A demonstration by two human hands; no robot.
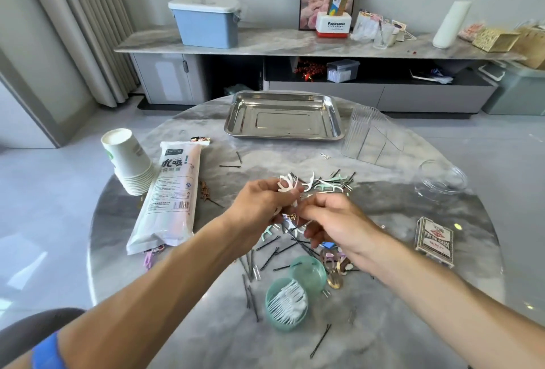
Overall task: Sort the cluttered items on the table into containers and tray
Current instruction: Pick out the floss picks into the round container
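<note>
Above the middle of the round marble worktop, the two hands are meeting over a heap of small clutter. The left hand is gripping a bunch of white floss picks, their ends fanning out past its fingertips. The right hand is curling its fingers in just beside the left and seems to be pinching something thin and white, though what exactly it is holding I cannot tell.

Just beyond the hands, more floss picks in white and mint are lying mixed with black hairpins. Below the hands, further hairpins are lying scattered toward the person, and a round mint box is sitting open with white picks packed inside; its lid is lying touching it, nearer the right wrist.

Far beyond the hands, a steel tray is sitting at the worktop's far edge, with a clear plastic organizer to its right. A clear bowl is standing right of the hands, and a box of playing cards is lying right of the right wrist. To the left of the hands, a long bag of straws is lying beside a stack of paper cups.
</note>
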